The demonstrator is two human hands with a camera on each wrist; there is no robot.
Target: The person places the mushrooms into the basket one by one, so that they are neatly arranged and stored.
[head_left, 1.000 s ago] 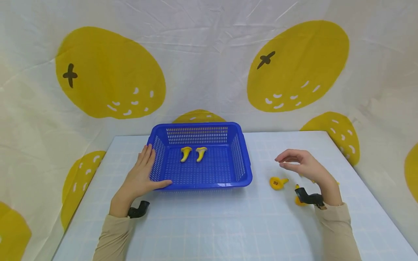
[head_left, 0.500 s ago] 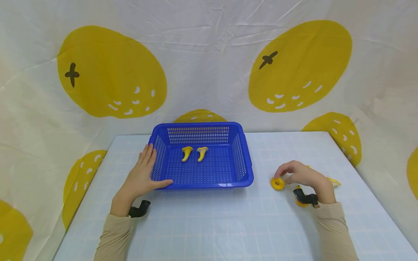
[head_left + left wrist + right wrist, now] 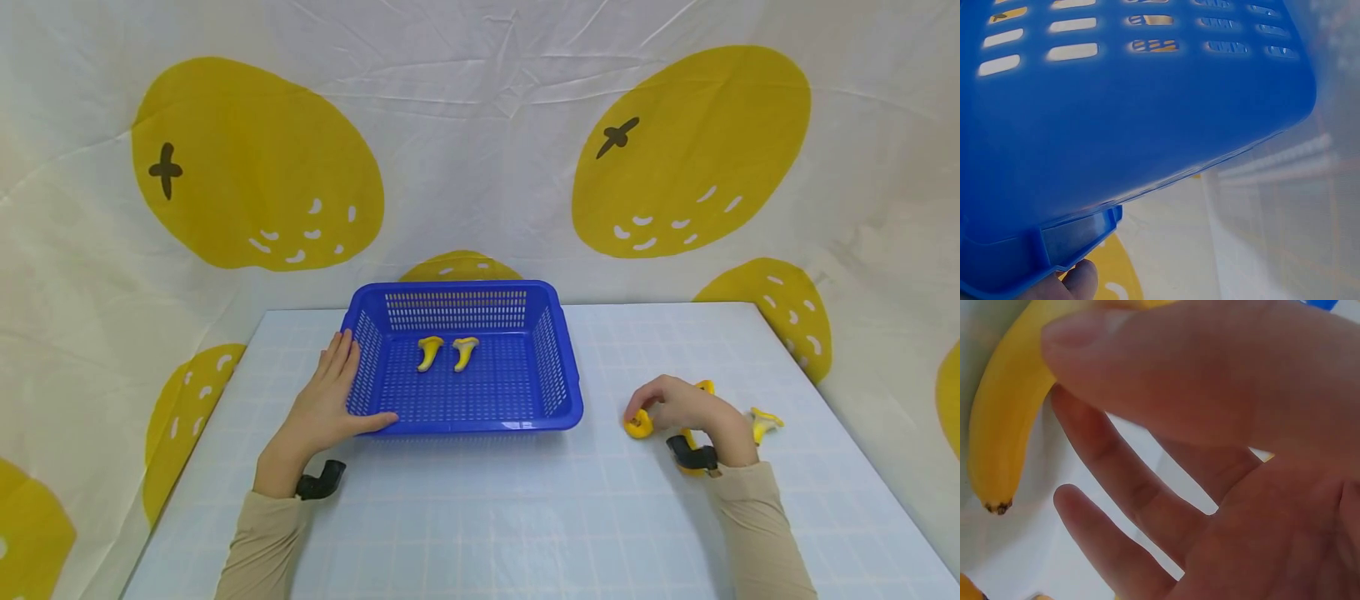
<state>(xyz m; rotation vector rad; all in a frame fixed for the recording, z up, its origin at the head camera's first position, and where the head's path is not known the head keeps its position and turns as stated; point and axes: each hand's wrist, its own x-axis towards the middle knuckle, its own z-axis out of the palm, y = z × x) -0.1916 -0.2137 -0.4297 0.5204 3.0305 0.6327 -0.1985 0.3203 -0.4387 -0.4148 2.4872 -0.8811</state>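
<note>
Yellow mushroom (image 3: 639,426) | right hand (image 3: 681,404) apparently pinching it | left hand (image 3: 324,407) spread on basket (image 3: 480,427)

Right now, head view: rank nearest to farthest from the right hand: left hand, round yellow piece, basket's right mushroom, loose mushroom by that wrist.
1. Round yellow piece: at the fingertips of the right hand.
2. Loose mushroom: to that hand's right.
3. Right mushroom: inside the basket, leftward.
4. Left hand: basket's near-left corner.

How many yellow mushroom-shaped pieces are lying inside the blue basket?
2: the left piece and the right piece, side by side toward the back of the blue basket's floor.
</note>
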